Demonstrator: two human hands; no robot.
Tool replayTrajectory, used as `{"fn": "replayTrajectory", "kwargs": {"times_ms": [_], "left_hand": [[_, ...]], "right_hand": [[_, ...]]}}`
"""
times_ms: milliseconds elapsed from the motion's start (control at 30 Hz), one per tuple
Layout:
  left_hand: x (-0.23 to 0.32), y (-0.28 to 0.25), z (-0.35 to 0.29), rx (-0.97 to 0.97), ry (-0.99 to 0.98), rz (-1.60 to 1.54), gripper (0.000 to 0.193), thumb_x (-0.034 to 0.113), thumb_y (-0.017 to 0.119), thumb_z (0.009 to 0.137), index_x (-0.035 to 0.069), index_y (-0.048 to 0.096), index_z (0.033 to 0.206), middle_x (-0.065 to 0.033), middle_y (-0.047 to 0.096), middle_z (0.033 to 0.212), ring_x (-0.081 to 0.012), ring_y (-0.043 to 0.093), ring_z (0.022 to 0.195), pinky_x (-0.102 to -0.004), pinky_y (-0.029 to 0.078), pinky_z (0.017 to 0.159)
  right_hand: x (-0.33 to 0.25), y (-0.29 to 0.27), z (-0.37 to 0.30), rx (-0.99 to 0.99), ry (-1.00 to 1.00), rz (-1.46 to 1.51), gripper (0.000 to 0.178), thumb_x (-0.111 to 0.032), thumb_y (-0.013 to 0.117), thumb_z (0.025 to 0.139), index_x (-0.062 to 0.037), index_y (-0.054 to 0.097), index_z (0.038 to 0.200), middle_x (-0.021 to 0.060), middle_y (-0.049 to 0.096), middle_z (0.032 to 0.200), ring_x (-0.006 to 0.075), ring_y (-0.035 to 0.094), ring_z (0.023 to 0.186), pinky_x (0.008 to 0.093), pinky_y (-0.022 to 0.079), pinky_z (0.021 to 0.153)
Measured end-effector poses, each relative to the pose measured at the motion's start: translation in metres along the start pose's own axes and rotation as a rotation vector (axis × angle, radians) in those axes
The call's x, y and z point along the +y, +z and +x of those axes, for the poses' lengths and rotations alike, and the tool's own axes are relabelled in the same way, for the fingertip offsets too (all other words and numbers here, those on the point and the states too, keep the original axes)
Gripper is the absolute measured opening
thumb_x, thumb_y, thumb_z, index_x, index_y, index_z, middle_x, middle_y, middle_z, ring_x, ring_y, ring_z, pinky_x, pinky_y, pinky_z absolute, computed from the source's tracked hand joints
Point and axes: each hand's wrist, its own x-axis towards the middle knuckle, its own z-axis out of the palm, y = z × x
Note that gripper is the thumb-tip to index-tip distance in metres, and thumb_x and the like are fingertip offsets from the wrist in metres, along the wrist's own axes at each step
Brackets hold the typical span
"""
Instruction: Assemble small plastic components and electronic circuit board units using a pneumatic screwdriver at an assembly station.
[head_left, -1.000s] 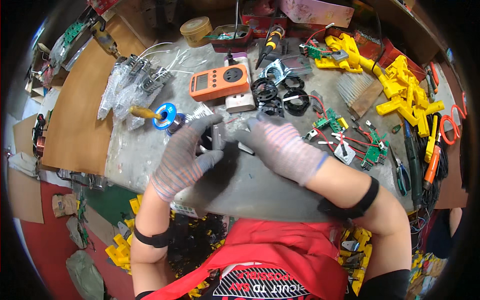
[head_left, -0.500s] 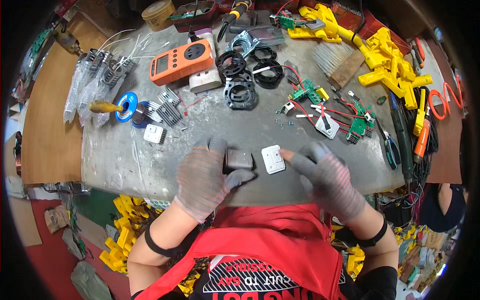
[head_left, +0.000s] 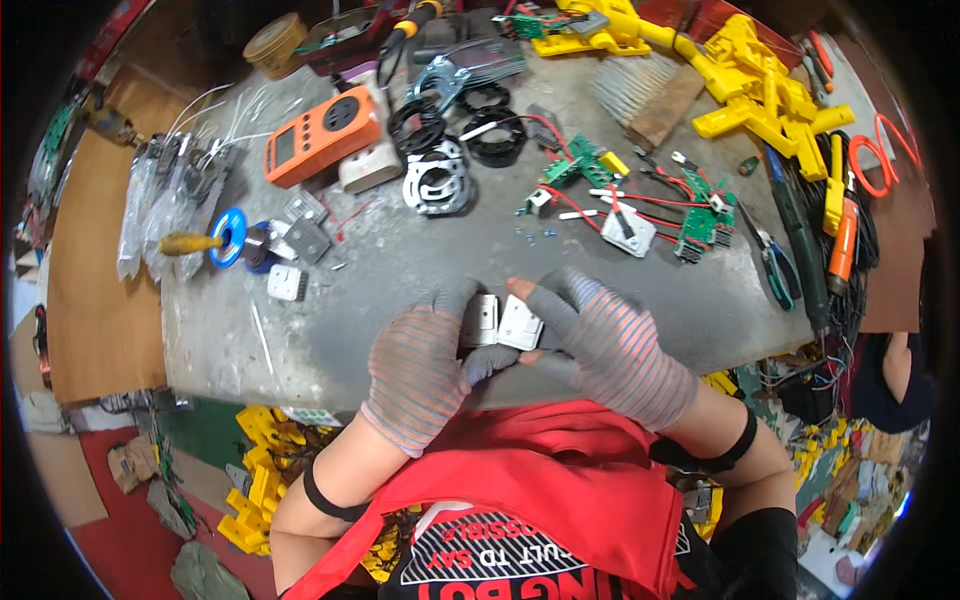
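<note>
My left hand [head_left: 422, 362], in a grey striped glove, is closed around a small block with a pale, plate-like face [head_left: 482, 320]. Against it, or nearly so, is a white square plate [head_left: 520, 323] with small holes, pinched between the thumb and bare index fingertip of my right hand [head_left: 612, 345]. Both pieces are close to the near edge of the grey table. Fingers hide the block's left side and the undersides of both parts. A similar white plate [head_left: 287, 283] lies farther left, near finned metal heat sinks [head_left: 303, 238].
Ahead are an orange meter [head_left: 322, 137], black rings [head_left: 495, 138] and green circuit boards [head_left: 707, 218] with red wires. Pliers [head_left: 775, 262] lie at right, near yellow plastic housings [head_left: 770, 90] and a brush [head_left: 650, 100]. A solder spool [head_left: 229, 238] stands left.
My right hand has moved left with the white plate, bringing it beside the block in my left hand. The block now shows a pale face instead of a dark one. The view has shifted slightly.
</note>
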Motion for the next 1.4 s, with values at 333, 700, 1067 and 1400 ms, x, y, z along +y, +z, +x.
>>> {"fn": "replayTrajectory", "kwargs": {"times_ms": [333,700,1067,1400], "left_hand": [[0.003,-0.019,0.013,-0.162,0.039,-0.046,0.075,0.038,0.080,0.068,0.009,0.049,0.131,-0.0153,0.063,0.096,-0.0343,0.062,0.087,-0.0407,0.050,0.072],[0.008,-0.017,0.010,0.187,0.215,0.078,0.056,0.028,0.079,0.070,0.009,0.059,0.119,-0.0112,0.063,0.099,-0.0319,0.061,0.086,-0.0394,0.050,0.071],[0.000,-0.016,0.010,0.322,0.211,0.038,0.044,0.011,0.075,0.074,0.008,0.062,0.116,-0.0137,0.062,0.099,-0.0333,0.061,0.087,-0.0392,0.049,0.073],[-0.001,-0.025,0.007,0.360,0.203,0.087,0.048,0.008,0.076,0.071,0.010,0.061,0.116,-0.0129,0.061,0.102,-0.0343,0.060,0.090,-0.0402,0.049,0.075]], "right_hand": [[0.050,-0.071,-0.008,0.374,0.193,-0.060,0.039,-0.009,0.069,0.076,-0.0064,0.059,0.113,0.0162,0.061,0.092,0.0390,0.059,0.091,0.0435,0.049,0.077],[0.064,-0.060,0.002,0.303,0.147,-0.149,0.054,-0.012,0.072,0.072,-0.0080,0.055,0.123,0.0142,0.060,0.100,0.0333,0.058,0.095,0.0425,0.048,0.082],[0.073,-0.119,0.032,0.593,0.188,0.381,0.045,-0.021,0.070,0.081,-0.0003,0.061,0.120,0.0063,0.067,0.094,0.0096,0.059,0.085,0.0232,0.047,0.077],[0.117,-0.152,0.111,0.751,0.172,-0.106,0.044,-0.023,0.071,0.082,-0.0010,0.061,0.119,0.0144,0.067,0.107,0.0238,0.065,0.100,0.0331,0.050,0.089]]}}
